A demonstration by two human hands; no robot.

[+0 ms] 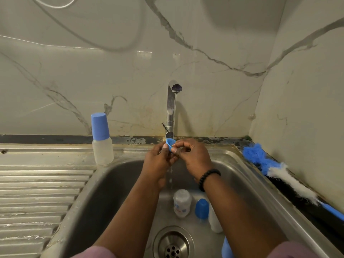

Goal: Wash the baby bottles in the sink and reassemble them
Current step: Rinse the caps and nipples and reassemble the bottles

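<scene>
A small blue bottle ring [170, 142] sits under the running tap [172, 108], pinched between my left hand [159, 161] and my right hand [193, 157]; both grip it at its lower edge. Water streams past it into the steel sink [111, 192]. On the sink floor lie a clear bottle body [182, 202], a blue cap [202, 208] and a second clear bottle [214, 220] partly hidden by my right forearm. Another blue piece [226, 248] peeks out at the bottom edge. An assembled bottle with a blue cap [101, 140] stands upright at the sink's back left corner.
A ribbed steel draining board [37, 192] stretches to the left. The drain [173, 244] lies at the front of the basin. A blue and white bottle brush [279, 170] rests along the right ledge against the marble wall.
</scene>
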